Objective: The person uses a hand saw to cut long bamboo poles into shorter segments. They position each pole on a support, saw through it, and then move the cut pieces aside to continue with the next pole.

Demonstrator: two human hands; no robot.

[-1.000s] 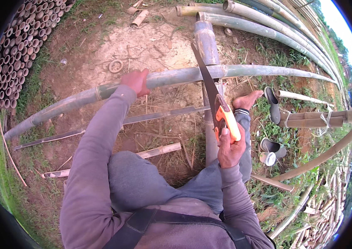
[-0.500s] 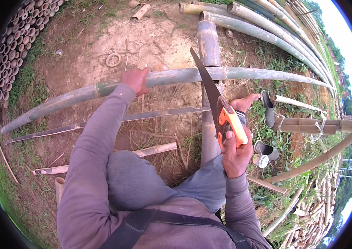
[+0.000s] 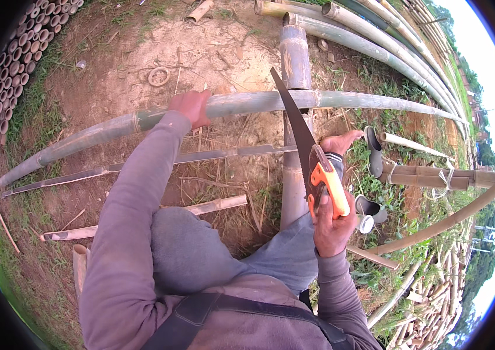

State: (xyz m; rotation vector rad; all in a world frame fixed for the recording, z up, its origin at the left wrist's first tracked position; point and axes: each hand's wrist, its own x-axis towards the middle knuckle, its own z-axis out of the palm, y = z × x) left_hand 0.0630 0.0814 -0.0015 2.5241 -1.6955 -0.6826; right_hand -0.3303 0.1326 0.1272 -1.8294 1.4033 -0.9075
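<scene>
A long green-grey bamboo pole (image 3: 241, 105) lies crosswise in front of me, over a thicker bamboo post (image 3: 295, 58) that has a notch where they meet. My left hand (image 3: 191, 109) is closed over the pole, left of that crossing. In my right hand (image 3: 335, 226) is a handsaw (image 3: 299, 124), gripped by its orange handle. Its dark blade points up and away, and its tip overlaps the pole close to the post. Whether the teeth touch the pole I cannot tell. My bare foot (image 3: 341, 143) rests just right of the post, below the pole.
Several long bamboo poles (image 3: 364, 46) lie at the far right. Cut bamboo tubes (image 3: 17, 70) are stacked at the far left. Split bamboo strips (image 3: 201, 156) lie nearer me. Grey clogs (image 3: 374, 153), a white-topped container (image 3: 365, 224) and a tied bamboo frame (image 3: 422, 177) are on the right.
The view has shifted slightly. My left hand keeps its hold on the pole, and the saw stays raised in my right hand, turned only a little.
</scene>
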